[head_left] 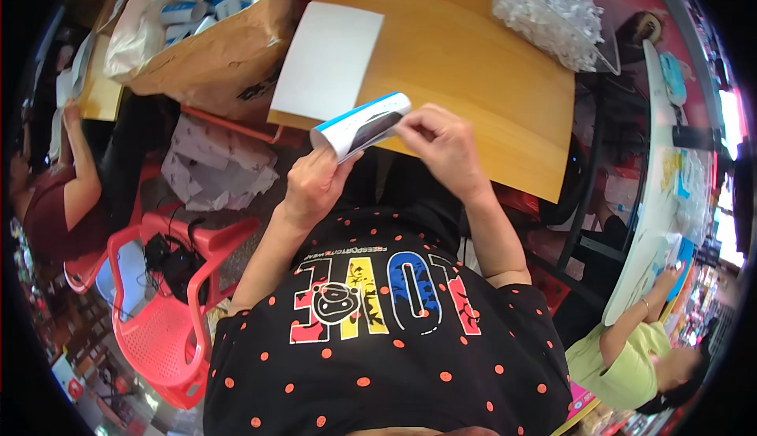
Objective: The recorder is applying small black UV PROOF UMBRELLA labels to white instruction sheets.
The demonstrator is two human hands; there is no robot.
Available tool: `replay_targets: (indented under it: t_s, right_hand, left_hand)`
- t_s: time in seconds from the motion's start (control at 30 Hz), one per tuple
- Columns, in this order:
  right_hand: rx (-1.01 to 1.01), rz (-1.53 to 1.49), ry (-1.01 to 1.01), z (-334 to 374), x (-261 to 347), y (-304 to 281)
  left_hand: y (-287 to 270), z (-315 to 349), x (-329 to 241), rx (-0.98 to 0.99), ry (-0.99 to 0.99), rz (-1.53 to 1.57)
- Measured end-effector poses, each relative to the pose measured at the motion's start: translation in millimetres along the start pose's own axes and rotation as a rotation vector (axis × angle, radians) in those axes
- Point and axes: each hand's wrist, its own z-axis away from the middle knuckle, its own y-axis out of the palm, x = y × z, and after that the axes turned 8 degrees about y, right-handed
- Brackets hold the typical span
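A white and blue printed paper sheet (364, 125) is curled into a loose roll above the near edge of the wooden table, with a dark picture on its side. My left hand (312, 187) is closed round its lower left end. At the roll's right end, my right hand (443, 143) has its fingers curled in a pinch on the sheet's edge. Just behind the roll, a white sheet or stack of paper (327, 61) lies flat on the table (441, 42).
Left of the table stands a big brown paper bag (229, 65) with several blue and white rolls (183, 13) inside. A clear bin of white curled pieces (544, 18) sits back right. A red chair (162, 326) is at left; people work on both sides.
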Motion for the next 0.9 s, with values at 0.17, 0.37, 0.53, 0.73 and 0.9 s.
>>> replay_targets:
  t_s: [0.17,0.37,0.53,0.73,0.9]
  right_hand:
    - [0.087,-0.071,-0.396,6,47,-17]
    - [-0.076,-0.497,-0.292,-40,53,-88]
    - [-0.658,-0.344,-0.204,-161,-30,-213]
    - [-0.684,0.362,-0.067,-117,-2,-121]
    - [-0.222,-0.308,-0.126,-16,14,-21]
  left_hand:
    - [7,5,4,0.047,0.051,-0.024]
    - [12,3,6,0.006,-0.100,0.159]
    - [1,-20,-19,-0.166,-0.703,0.984]
    - [-7,-20,-6,-0.401,-0.870,1.181]
    - [-4,-25,4,-0.439,-0.911,1.212]
